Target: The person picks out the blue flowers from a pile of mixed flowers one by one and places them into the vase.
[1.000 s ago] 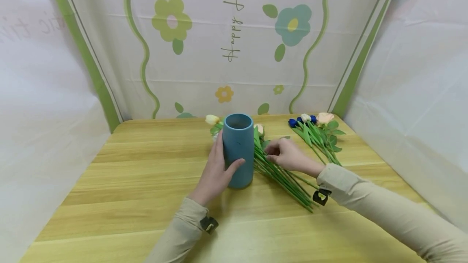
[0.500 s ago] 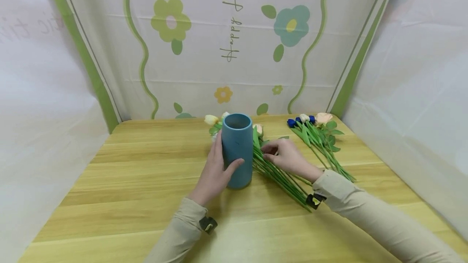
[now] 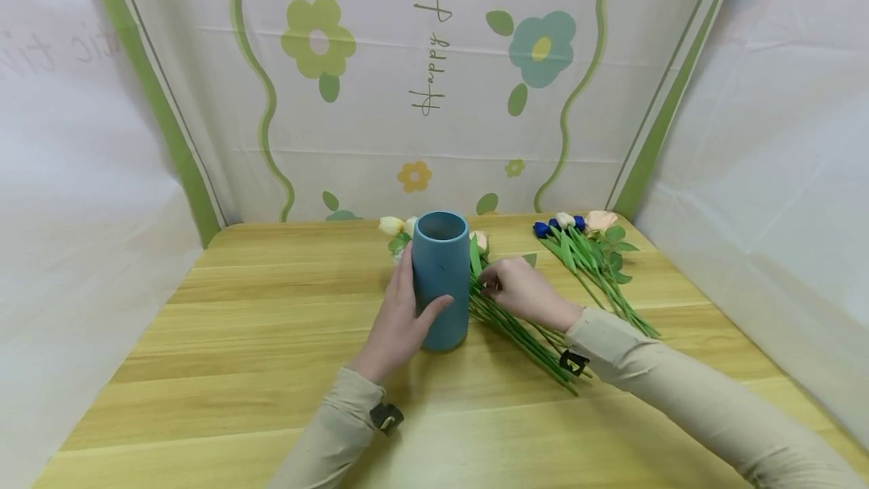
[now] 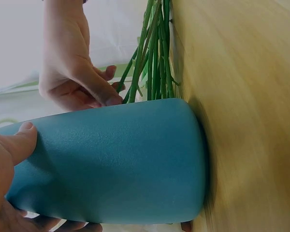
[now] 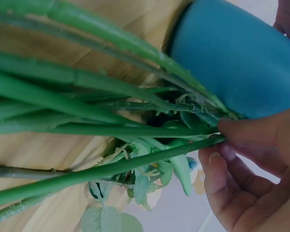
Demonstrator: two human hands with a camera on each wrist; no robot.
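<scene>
A tall blue vase (image 3: 441, 285) stands upright on the wooden table. My left hand (image 3: 397, 323) holds it from the left, thumb across the front; in the left wrist view the fingers (image 4: 70, 225) wrap its far side. Just right of the vase, my right hand (image 3: 526, 293) is at a bunch of green flower stems (image 3: 523, 342). Up close in the right wrist view, its thumb and finger pinch a green flower stem (image 5: 111, 166) among the others. Behind the vase show a pale yellow tulip (image 3: 391, 226) and a peach bloom (image 3: 480, 241); the vase hides other blooms.
A second bunch lies at the back right, with blue tulips (image 3: 541, 229), a white tulip (image 3: 566, 220) and a peach rose (image 3: 601, 221). White cloth walls (image 3: 767, 195) with printed flowers enclose the wooden table (image 3: 258, 368).
My right hand has shifted a little left along the stems, closer to the vase. A white bloom behind the vase has moved slightly left. My left hand and the vase stay put.
</scene>
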